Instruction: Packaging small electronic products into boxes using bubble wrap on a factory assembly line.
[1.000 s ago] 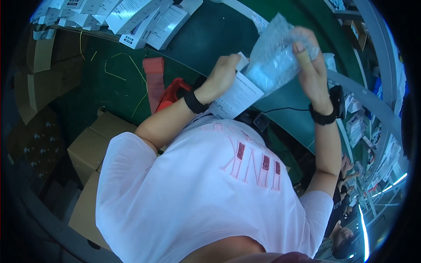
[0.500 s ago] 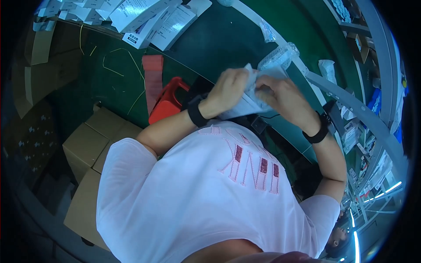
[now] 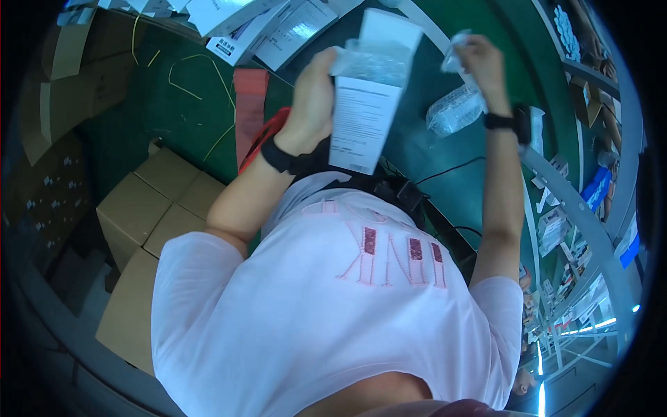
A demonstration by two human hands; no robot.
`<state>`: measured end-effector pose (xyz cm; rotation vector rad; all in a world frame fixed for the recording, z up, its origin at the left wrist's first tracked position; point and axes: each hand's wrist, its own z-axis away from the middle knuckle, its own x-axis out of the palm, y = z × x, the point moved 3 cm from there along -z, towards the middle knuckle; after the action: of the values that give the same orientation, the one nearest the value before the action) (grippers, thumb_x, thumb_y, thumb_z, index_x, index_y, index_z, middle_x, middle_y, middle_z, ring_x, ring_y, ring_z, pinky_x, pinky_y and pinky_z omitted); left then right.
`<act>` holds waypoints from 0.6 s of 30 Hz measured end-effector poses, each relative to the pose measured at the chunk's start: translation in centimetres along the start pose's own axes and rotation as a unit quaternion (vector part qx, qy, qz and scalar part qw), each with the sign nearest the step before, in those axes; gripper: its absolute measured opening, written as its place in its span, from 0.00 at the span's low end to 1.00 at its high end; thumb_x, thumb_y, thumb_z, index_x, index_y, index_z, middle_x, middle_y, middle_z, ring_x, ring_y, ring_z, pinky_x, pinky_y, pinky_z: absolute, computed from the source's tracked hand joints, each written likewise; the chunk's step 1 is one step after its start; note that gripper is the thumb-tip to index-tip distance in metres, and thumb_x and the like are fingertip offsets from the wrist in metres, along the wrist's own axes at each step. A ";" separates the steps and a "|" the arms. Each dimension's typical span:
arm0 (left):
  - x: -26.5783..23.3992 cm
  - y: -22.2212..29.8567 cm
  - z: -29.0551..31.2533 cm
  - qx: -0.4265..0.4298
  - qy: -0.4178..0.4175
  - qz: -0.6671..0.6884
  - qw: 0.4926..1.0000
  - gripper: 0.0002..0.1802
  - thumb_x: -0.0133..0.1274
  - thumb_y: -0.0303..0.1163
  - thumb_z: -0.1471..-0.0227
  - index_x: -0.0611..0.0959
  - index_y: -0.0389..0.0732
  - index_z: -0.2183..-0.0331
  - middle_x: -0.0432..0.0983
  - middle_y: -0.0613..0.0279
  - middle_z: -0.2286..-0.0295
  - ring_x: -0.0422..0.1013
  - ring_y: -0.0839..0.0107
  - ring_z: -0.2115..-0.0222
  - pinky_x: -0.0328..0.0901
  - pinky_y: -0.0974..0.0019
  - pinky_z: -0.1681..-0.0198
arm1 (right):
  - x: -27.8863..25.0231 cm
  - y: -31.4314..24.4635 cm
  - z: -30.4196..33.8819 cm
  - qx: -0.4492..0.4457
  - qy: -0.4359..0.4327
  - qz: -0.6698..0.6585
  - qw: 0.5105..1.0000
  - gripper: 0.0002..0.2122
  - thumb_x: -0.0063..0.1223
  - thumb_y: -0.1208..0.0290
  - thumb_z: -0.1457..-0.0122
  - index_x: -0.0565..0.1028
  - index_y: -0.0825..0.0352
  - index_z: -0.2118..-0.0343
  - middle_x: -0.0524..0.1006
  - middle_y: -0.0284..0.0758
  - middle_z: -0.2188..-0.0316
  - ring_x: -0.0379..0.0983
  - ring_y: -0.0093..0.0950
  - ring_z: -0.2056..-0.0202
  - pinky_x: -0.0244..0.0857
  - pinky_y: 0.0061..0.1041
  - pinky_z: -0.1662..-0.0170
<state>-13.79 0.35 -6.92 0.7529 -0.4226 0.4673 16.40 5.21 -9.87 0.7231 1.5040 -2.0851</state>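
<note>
My left hand (image 3: 314, 101) is closed around the left side of a white cardboard box (image 3: 363, 125). The box's top flap stands up, and clear bubble wrap (image 3: 375, 66) fills its opening. Farther right, my right hand (image 3: 485, 64) pinches a small packet in clear plastic (image 3: 454, 53) near the table's pale edge strip. Just below that hand a bubble-wrapped item (image 3: 455, 111) lies on the green surface; what is inside the wrap cannot be made out.
Several white printed boxes (image 3: 288, 35) stand at the back left. A red strip (image 3: 251, 104) hangs by my left forearm. Brown cartons (image 3: 167, 201) are stacked at the left. A grey metal rail (image 3: 577, 187) runs along the right, with bagged parts beyond it.
My right hand has left the box and moved right and away to the small plastic packet. My left hand has shifted left, turning the box upright with its open top facing away.
</note>
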 end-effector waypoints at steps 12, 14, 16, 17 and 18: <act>11.7 -3.1 6.4 -0.065 -0.269 -0.204 0.939 0.41 0.31 0.64 0.42 0.80 0.34 0.70 0.74 0.62 0.76 0.69 0.77 0.74 0.62 0.73 0.67 | -9.6 -15.9 13.9 0.027 -0.187 0.099 0.977 0.06 0.57 0.75 0.48 0.72 0.73 0.75 0.72 0.32 0.85 0.69 0.19 0.84 0.61 0.16 0.81; 11.3 -3.9 6.6 -0.085 -0.321 -0.252 0.909 0.39 0.32 0.63 0.42 0.80 0.33 0.67 0.75 0.61 0.73 0.69 0.76 0.71 0.62 0.73 0.66 | -9.1 -15.9 14.8 0.026 -0.212 0.070 0.974 0.06 0.55 0.76 0.49 0.73 0.74 0.76 0.72 0.32 0.85 0.70 0.18 0.83 0.64 0.17 0.80; 11.1 -4.6 6.9 -0.102 -0.373 -0.296 0.873 0.39 0.33 0.62 0.41 0.79 0.33 0.65 0.75 0.59 0.70 0.70 0.75 0.68 0.63 0.72 0.64 | -9.2 -15.1 14.9 0.019 -0.456 -0.005 0.890 0.08 0.55 0.75 0.45 0.78 0.72 0.64 0.77 0.33 0.77 0.75 0.20 0.79 0.69 0.15 0.77; 11.4 -4.5 6.9 -0.046 -0.423 -0.256 0.868 0.33 0.40 0.57 0.42 0.76 0.33 0.59 0.74 0.56 0.65 0.70 0.73 0.64 0.64 0.71 0.61 | -10.1 -15.1 14.9 0.023 -0.467 -0.060 0.882 0.10 0.53 0.76 0.45 0.78 0.72 0.60 0.78 0.35 0.78 0.77 0.21 0.77 0.72 0.15 0.75; 11.6 -4.4 7.1 0.007 -0.472 -0.212 0.856 0.30 0.47 0.52 0.43 0.73 0.33 0.54 0.73 0.53 0.59 0.70 0.71 0.60 0.64 0.69 0.58 | -10.2 -14.8 15.0 0.027 -0.459 -0.063 0.886 0.10 0.53 0.76 0.45 0.78 0.72 0.60 0.78 0.35 0.78 0.77 0.21 0.77 0.72 0.15 0.75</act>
<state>-3.28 -4.73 1.35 1.0327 -1.1379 -0.3645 12.36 -4.06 11.23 -0.3625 0.9448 -2.0782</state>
